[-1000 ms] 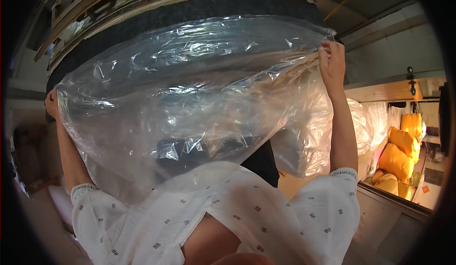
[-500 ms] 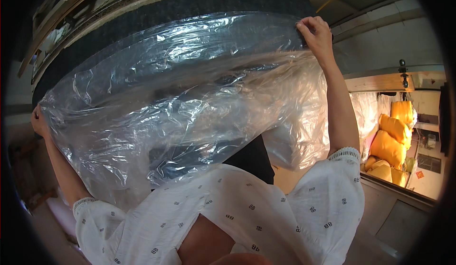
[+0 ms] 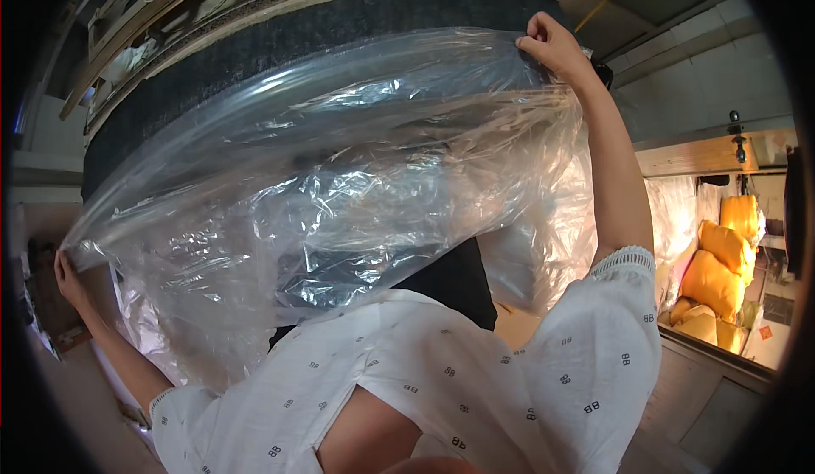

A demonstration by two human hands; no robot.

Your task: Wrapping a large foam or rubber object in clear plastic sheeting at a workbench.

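A wide sheet of clear plastic film [image 3: 356, 168] is stretched between my two hands, wrinkled and shiny. Its far part lies over a dark table surface [image 3: 340, 17], while the near part hangs down in front of my body. At the far left, my left hand [image 3: 68, 277] is closed on the film's corner, off the table's left end. My right hand [image 3: 553, 48] pinches the film's far edge between thumb and fingers at the far right of the table. Whether the film is one layer or several I cannot tell.
Along the table's far side runs a long rail [image 3: 280, 26] with a wooden strip [image 3: 144, 45] beyond it. To the right, yellow stuffed bundles [image 3: 717, 280] are piled behind an opening. A wooden ledge [image 3: 692, 160] with a dark metal fitting juts above them.
My left hand has moved down and nearer to me with the film corner, drawing the film's far edge into a slanting line. The right hand has shifted slightly left and farther out.
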